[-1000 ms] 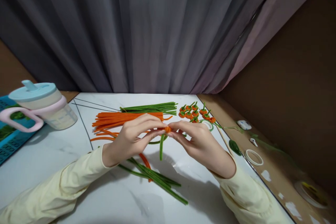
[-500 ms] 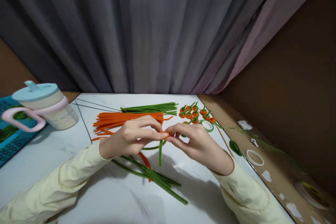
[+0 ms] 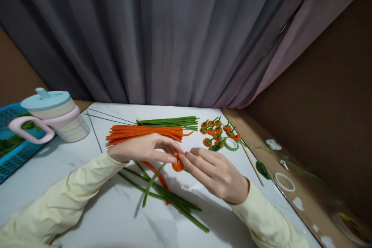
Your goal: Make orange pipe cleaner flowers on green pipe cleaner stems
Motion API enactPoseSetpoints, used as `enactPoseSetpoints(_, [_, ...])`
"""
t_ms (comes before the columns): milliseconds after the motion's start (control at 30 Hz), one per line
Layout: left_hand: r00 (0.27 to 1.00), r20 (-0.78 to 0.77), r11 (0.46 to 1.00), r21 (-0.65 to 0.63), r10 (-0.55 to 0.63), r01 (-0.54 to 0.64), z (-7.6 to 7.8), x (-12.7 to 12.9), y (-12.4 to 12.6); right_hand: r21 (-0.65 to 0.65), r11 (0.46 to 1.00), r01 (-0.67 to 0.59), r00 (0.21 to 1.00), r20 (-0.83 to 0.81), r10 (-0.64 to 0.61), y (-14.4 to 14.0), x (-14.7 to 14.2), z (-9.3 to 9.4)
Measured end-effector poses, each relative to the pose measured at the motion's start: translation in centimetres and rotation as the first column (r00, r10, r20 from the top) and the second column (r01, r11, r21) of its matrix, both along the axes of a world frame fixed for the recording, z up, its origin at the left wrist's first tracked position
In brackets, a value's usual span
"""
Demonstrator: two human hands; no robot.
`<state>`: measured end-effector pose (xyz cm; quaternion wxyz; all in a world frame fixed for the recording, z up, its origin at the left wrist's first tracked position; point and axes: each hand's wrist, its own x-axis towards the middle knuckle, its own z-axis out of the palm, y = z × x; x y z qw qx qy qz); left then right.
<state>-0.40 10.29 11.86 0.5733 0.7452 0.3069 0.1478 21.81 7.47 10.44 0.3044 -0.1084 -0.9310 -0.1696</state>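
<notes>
Between my two hands hangs a small round orange pipe-cleaner piece [image 3: 178, 164], ribbed like a little pumpkin. My left hand [image 3: 151, 148] pinches its upper left side with thumb and fingers. Thumb and fingertips of my right hand [image 3: 216, 170] close on its right side, hiding part of it. A green pipe-cleaner end [image 3: 151, 186] slants down below my left hand; where it joins, I cannot tell. Beneath lie loose green pipe cleaners [image 3: 183, 205] and a few orange ones [image 3: 162, 180].
Behind lie bundles of orange pipe cleaners [image 3: 145, 132] and green ones [image 3: 168, 121]. Several finished orange pieces with green tops [image 3: 211, 131] stand beside green tape [image 3: 231, 144]. A lidded cup [image 3: 55, 114] is at left; an earbud case [image 3: 273, 144] and white tape roll [image 3: 284, 182] at right.
The orange piece has come lower and turned, showing more of its ribbed side. My right hand has rolled over, knuckles up. The green end has swung left. The view has shifted slightly.
</notes>
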Motion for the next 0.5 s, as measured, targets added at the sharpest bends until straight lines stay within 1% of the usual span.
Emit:
enactPoseSetpoints(33, [1.0,-0.022,0.998,0.056,0.015,-0.014,0.0,0.0,-0.2,-0.035,0.999,-0.004,1.0,-0.004,0.004,0.0,0.0,-0.6])
enactPoseSetpoints(100, [0.997,-0.044,0.99,0.123,0.068,-0.062,-0.3,0.0,-0.6,-0.192,0.981,0.006,0.999,-0.045,-0.015,-0.1,0.0,-1.7])
enactPoseSetpoints(133, [0.995,-0.039,0.99,0.115,0.092,-0.087,-0.6,0.1,-0.9,-0.302,0.953,0.022,0.995,-0.088,-0.051,-0.2,0.0,-2.2])
enactPoseSetpoints(167, [0.993,-0.024,0.99,0.081,0.118,-0.116,-1.1,0.2,-1.2,-0.421,0.906,0.046,0.983,-0.141,-0.116,-0.4,0.0,-2.7])
enactPoseSetpoints(200, [0.99,-0.004,0.99,0.016,0.138,-0.138,-1.7,0.3,-1.5,-0.546,0.834,0.081,0.96,-0.183,-0.213,-0.5,0.0,-3.1])
enactPoseSetpoints(233, [0.985,0.012,0.983,-0.065,0.171,-0.17,-2.4,0.4,-1.8,-0.677,0.728,0.109,0.927,-0.195,-0.32,-0.7,0.1,-3.4])
enactPoseSetpoints(267, [0.974,0.031,0.967,-0.127,0.226,-0.221,-3.1,0.5,-2.1,-0.8,0.589,0.116,0.892,-0.177,-0.416,-0.9,0.2,-3.6])
enactPoseSetpoints(300, [0.964,0.032,0.949,-0.188,0.265,-0.254,-3.7,0.7,-2.4,-0.901,0.423,0.096,0.866,-0.134,-0.482,-1.2,0.3,-3.8])
enactPoseSetpoints(333, [0.952,0.029,0.923,-0.257,0.305,-0.288,-4.3,0.8,-2.6,-0.967,0.247,0.056,0.855,-0.081,-0.512,-1.5,0.4,-4.1])
enactPoseSetpoints(367, [0.938,0.031,0.892,-0.321,0.345,-0.317,-4.9,0.9,-2.8,-0.996,0.087,0.008,0.855,-0.038,-0.518,-1.7,0.5,-4.3])
enactPoseSetpoints(400, [0.924,0.045,0.859,-0.39,0.379,-0.333,-5.4,1.0,-2.9,-0.998,-0.041,-0.043,0.86,-0.016,-0.51,-2.0,0.6,-4.6])
enactPoseSetpoints(433, [0.907,0.072,0.82,-0.461,0.414,-0.338,-5.9,1.1,-2.9,-0.987,-0.133,-0.093,0.865,-0.013,-0.502,-2.3,0.6,-4.9])
enactPoseSetpoints(467, [0.888,0.105,0.78,-0.532,0.448,-0.33,-6.4,1.1,-3.0,-0.972,-0.191,-0.14,0.864,-0.026,-0.502,-2.6,0.6,-5.2])
enactPoseSetpoints(500, [0.866,0.137,0.737,-0.598,0.48,-0.314,-6.7,1.2,-3.0,-0.957,-0.223,-0.187,0.859,-0.049,-0.51,-2.9,0.6,-5.6])
